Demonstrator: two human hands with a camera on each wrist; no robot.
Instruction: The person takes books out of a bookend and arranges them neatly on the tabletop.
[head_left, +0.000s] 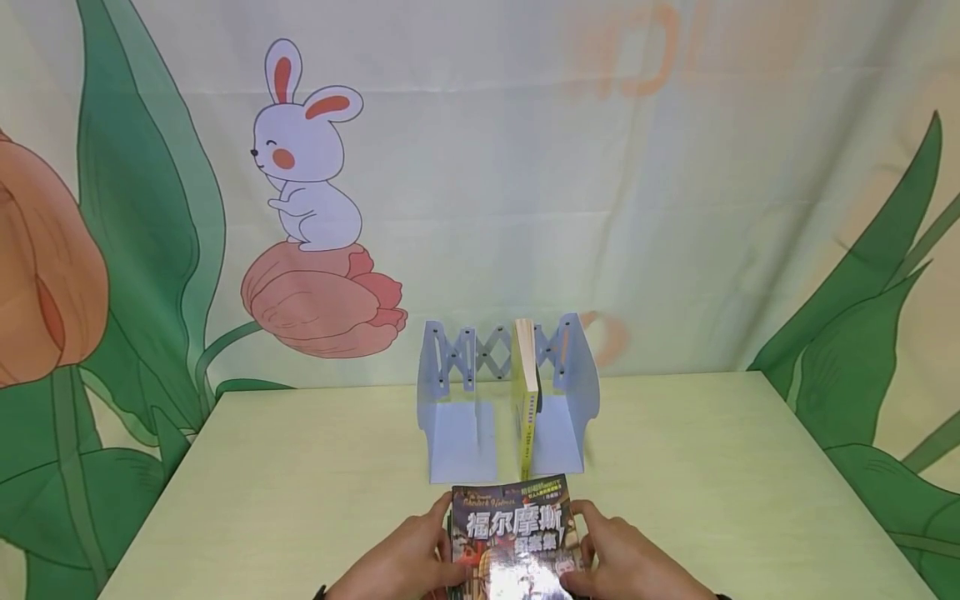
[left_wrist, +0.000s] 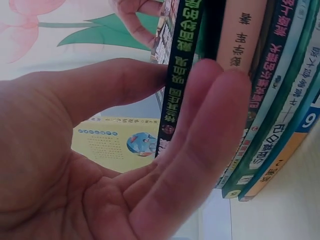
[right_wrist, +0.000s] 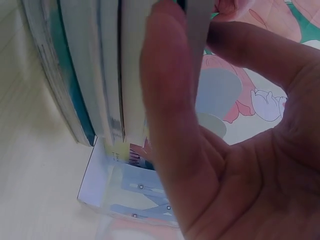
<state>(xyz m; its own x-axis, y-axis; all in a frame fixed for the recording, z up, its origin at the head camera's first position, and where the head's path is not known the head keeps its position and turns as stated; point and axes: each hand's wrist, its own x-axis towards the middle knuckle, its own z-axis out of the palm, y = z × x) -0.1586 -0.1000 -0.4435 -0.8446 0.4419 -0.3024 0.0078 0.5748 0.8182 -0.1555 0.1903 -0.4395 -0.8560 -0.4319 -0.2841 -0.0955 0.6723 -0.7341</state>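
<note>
A stack of books (left_wrist: 285, 100) lies flat near the front of the table. On top is a dark, glossy comic-style book (head_left: 510, 533) with large white Chinese characters. My left hand (head_left: 412, 554) pinches its left edge, and in the left wrist view the thumb is on the cover with fingers beneath the black spine (left_wrist: 182, 65). At the opposite edge my right hand (head_left: 622, 554) grips the same book, thumb above and a finger (right_wrist: 170, 90) along the page side. Lower books in the stack show green, blue and orange spines in the left wrist view.
Just behind the stack stands a light blue expandable book rack (head_left: 453, 437) with crossed metal links. A yellow book (head_left: 528, 408) stands upright in it, right of the middle. Behind the pale green table (head_left: 285, 483) hangs a printed curtain (head_left: 480, 167) with a rabbit and tulips.
</note>
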